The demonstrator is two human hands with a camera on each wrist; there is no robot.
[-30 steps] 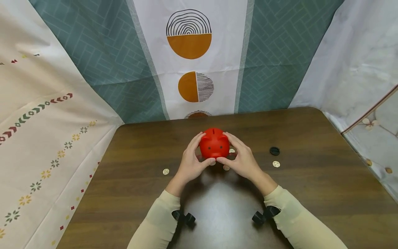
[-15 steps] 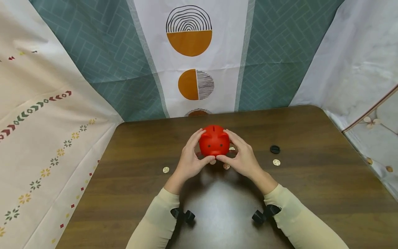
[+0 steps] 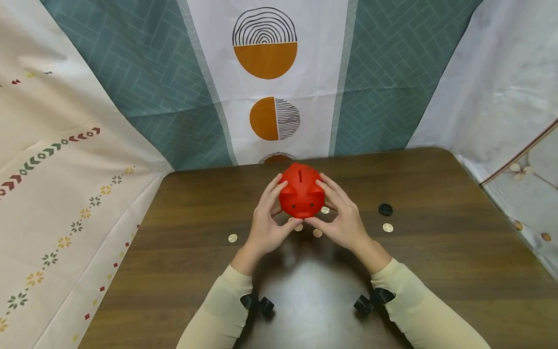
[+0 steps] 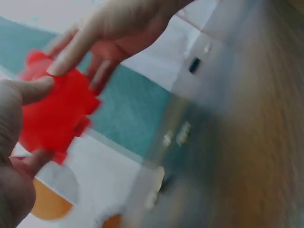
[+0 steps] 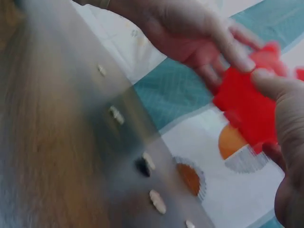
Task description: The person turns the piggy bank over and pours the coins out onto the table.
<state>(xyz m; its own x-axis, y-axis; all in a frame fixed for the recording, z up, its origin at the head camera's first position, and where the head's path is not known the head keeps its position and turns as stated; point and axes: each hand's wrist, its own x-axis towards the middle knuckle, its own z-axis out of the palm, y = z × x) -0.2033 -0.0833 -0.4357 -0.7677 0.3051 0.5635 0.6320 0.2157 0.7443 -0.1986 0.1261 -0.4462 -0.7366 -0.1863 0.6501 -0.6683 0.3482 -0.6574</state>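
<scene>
A red piggy bank (image 3: 301, 194) is held up over the table between both hands, its coin slot and ears showing in the head view. My left hand (image 3: 267, 227) grips its left side, thumb at the snout and fingers spread round the back. On the opposite side my right hand (image 3: 343, 224) holds it the same way, the two thumb tips close together. In the left wrist view the piggy bank (image 4: 57, 118) is off the table, its stubby feet pointing toward the tabletop. Gold-coloured coins (image 3: 317, 233) lie beneath and around it.
On the brown wooden table (image 3: 183, 281), a round black plug (image 3: 385, 209) lies to the right with a coin (image 3: 388, 227) just in front of it. Another coin (image 3: 233, 238) lies left of the left hand. Patterned cloths (image 3: 375, 72) hang behind the table and at its sides.
The piggy bank has risen and tipped toward me, so its slot shows more and it looks larger. Both hands' fingers have moved up with it. The coins stay put.
</scene>
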